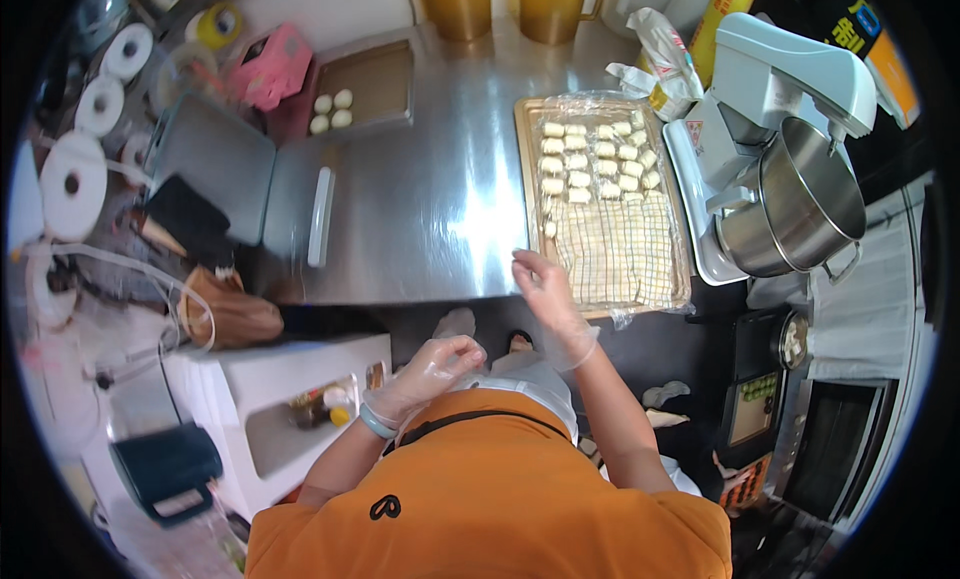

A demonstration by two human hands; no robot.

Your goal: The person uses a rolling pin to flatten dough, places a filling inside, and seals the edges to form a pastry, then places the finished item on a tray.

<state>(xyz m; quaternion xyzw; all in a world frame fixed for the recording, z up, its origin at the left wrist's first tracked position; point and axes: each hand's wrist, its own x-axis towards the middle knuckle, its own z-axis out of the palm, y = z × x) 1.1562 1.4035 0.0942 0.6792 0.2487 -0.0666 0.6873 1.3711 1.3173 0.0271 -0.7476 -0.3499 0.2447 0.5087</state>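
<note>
Both of my hands wear clear plastic gloves. My left hand (436,369) hangs in front of my waist, its fingers curled together, with nothing visible in them. At the counter's front edge is my right hand (547,294), its fingers loosely bent and apart, holding nothing I can see. Just beyond it lies a wooden tray (526,169) lined with clear plastic film. Rows of small pale dough rolls (577,163) fill its far half. A checked cloth (615,254) covers the near half. Several white dough balls (333,104) sit on a metal baking tray (385,79) at the far left.
A stand mixer (790,69) with a steel bowl (800,204) stands right of the wooden tray. On the steel counter (420,199) lies a white bar (321,217). Paper rolls (72,186) line the left side. Another person's hand (733,479) shows at lower right near an oven (832,449).
</note>
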